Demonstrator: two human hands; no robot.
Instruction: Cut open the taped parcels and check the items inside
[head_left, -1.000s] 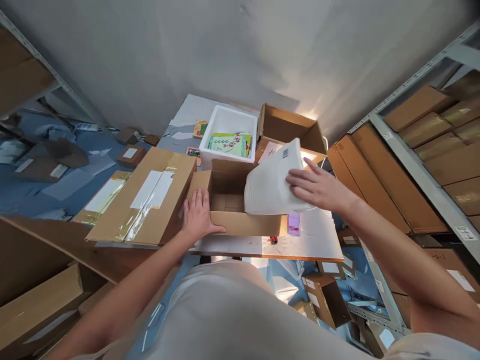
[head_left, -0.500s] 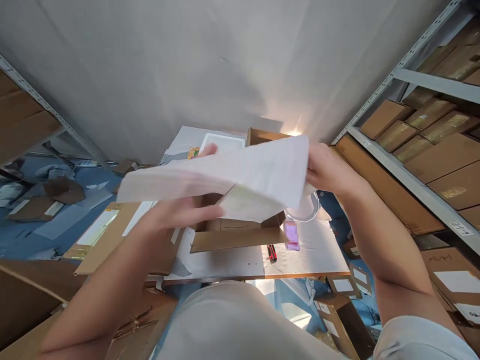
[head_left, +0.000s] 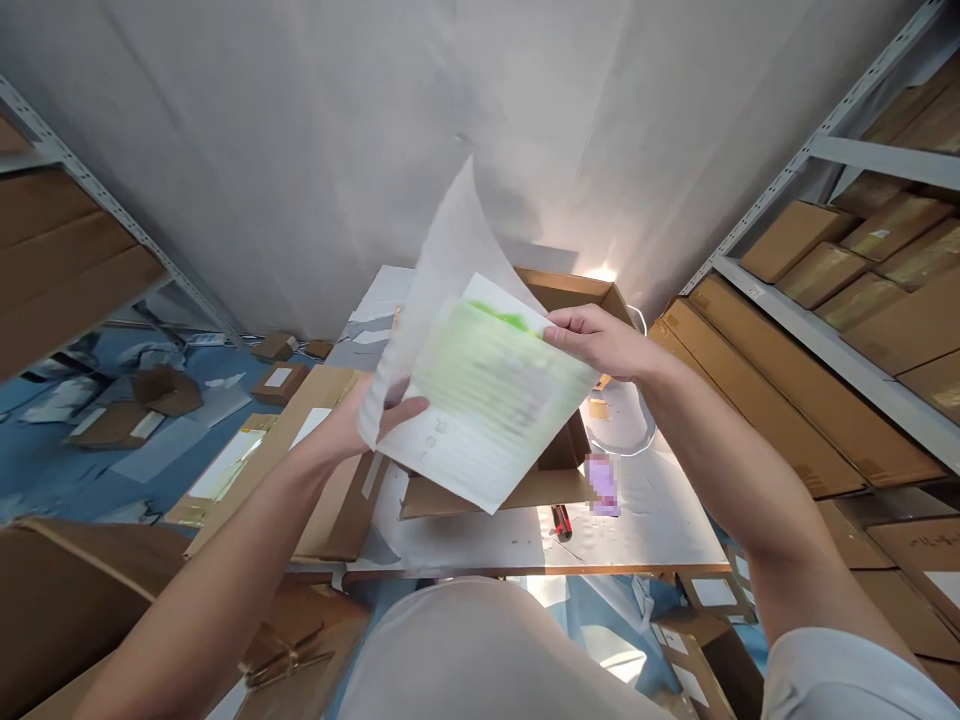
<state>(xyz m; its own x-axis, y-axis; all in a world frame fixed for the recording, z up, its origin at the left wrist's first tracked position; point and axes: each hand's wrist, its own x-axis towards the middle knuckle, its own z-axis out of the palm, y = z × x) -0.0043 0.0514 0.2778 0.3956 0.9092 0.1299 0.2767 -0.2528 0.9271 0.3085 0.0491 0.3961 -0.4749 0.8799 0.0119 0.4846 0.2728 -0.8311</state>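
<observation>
A white sheet printed in green (head_left: 495, 400) is held tilted over an open cardboard box (head_left: 517, 488); its print is too blurred to read. Behind it stands a thin white translucent wrapping sheet (head_left: 454, 240), curled up to a point at the top. My left hand (head_left: 367, 415) grips the lower left of the wrapping, with its thumb across the printed sheet's corner. On the other side, my right hand (head_left: 596, 340) pinches the printed sheet's upper right edge. Both sheets hide much of the box's inside.
A red and black utility knife (head_left: 561, 523) and a blurred-out purple item (head_left: 602, 487) lie on the white table (head_left: 660, 530). Left of it leans a big carton (head_left: 337, 520). Boxes fill the metal shelves (head_left: 885, 320) at right, and cartons and scraps litter the blue floor (head_left: 217, 430).
The white wrapping has swung from lying nearly level to standing up behind. The printed sheet's green face now shows towards me. Both hands have shifted, the right one lower and to the left.
</observation>
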